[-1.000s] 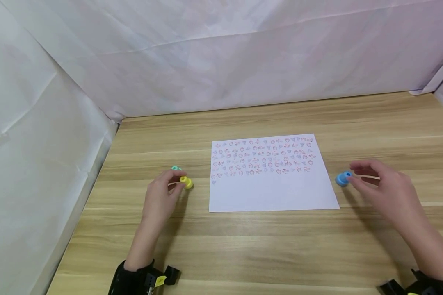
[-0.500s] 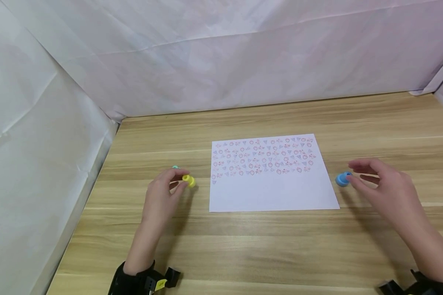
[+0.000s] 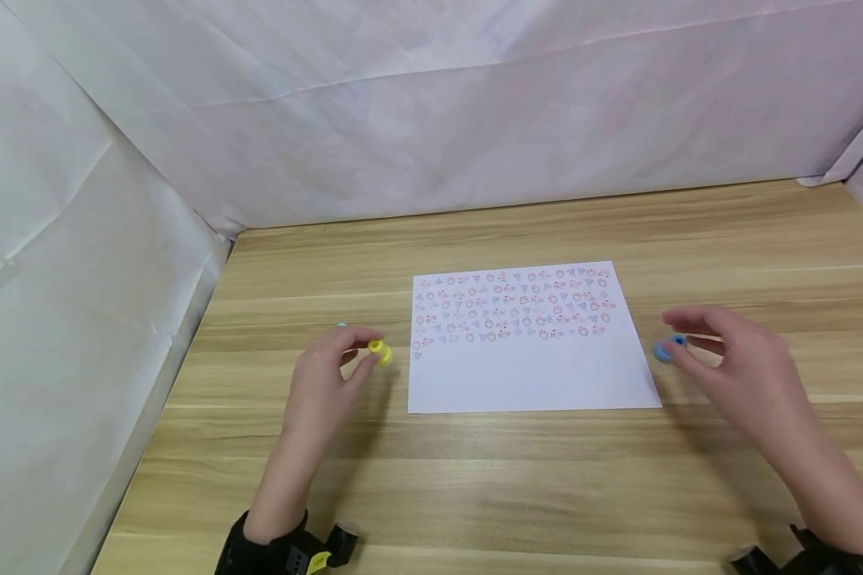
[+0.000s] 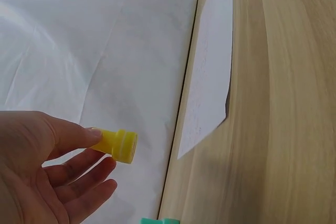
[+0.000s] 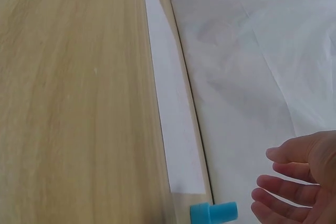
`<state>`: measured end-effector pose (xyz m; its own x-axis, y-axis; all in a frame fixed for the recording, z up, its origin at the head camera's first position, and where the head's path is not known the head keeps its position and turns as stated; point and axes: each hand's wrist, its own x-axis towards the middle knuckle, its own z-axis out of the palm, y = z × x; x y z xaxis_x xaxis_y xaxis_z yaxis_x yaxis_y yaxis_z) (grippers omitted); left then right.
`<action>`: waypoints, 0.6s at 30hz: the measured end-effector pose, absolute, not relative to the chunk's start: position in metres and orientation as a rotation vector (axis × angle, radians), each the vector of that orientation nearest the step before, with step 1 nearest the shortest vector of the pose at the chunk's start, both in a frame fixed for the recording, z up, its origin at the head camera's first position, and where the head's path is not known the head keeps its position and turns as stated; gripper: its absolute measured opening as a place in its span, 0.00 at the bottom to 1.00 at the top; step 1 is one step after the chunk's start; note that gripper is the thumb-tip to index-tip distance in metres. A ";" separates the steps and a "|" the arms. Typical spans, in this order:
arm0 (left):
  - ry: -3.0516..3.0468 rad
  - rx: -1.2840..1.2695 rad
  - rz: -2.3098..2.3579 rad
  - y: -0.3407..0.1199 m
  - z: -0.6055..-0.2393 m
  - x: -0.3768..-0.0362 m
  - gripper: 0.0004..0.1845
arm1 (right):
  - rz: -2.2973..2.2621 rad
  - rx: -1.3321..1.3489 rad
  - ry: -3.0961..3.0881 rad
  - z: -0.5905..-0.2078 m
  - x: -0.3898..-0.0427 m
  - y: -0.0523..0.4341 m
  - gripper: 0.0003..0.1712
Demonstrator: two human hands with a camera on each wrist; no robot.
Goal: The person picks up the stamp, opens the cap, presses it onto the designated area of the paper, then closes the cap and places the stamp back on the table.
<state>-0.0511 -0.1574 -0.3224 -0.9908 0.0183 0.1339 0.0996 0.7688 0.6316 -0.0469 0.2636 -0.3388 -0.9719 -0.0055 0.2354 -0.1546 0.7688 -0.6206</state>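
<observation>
My left hand (image 3: 327, 379) pinches a small yellow stamp (image 4: 118, 144) between thumb and fingers. It holds the stamp tilted, above the table and left of the sheet of paper (image 3: 532, 375). A blue stamp (image 5: 212, 213) stands on the table beyond the paper's right edge. My right hand (image 3: 737, 367) hovers by it with fingers loosely bent and nothing between them. The right wrist view shows a gap between those fingers and the blue stamp; in the head view the thumb overlaps it. A teal stamp (image 4: 160, 221) stands behind my left hand, mostly hidden in the head view.
Rows of small red and blue prints, some of them strawberries, cover the upper part of the paper. The wooden table (image 3: 518, 487) ends at a white cloth (image 3: 431, 120) behind and another white cloth (image 3: 79, 319) along the left.
My left hand has carried the yellow stamp a little to the right, toward the paper. The right hand has shifted slightly left over the blue stamp, which has stayed in place.
</observation>
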 end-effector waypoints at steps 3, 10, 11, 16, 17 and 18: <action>-2.835 -0.119 -1.017 -0.153 -0.320 -0.050 0.13 | 1.013 0.185 -2.706 -0.337 -0.048 0.258 0.19; -2.777 -0.200 -1.016 -0.144 -0.315 -0.049 0.13 | 1.022 0.213 -2.684 -0.333 -0.050 0.246 0.18; -2.771 -0.207 -1.013 -0.143 -0.315 -0.048 0.13 | 1.017 0.214 -2.687 -0.332 -0.050 0.244 0.18; -2.748 -0.243 -1.027 -0.135 -0.314 -0.048 0.13 | 0.981 0.180 -2.739 -0.330 -0.050 0.238 0.19; -2.746 -0.248 -1.034 -0.134 -0.314 -0.048 0.14 | 0.974 0.175 -2.747 -0.330 -0.050 0.236 0.19; -2.742 -0.256 -1.039 -0.132 -0.314 -0.047 0.13 | 0.969 0.175 -2.755 -0.329 -0.050 0.235 0.19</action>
<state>-0.0474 -0.1322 -0.3137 -0.9655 0.0909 0.2439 0.2297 0.7382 0.6343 -0.0503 0.2347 -0.3292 -0.9698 -0.0404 0.2407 -0.1822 0.7760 -0.6038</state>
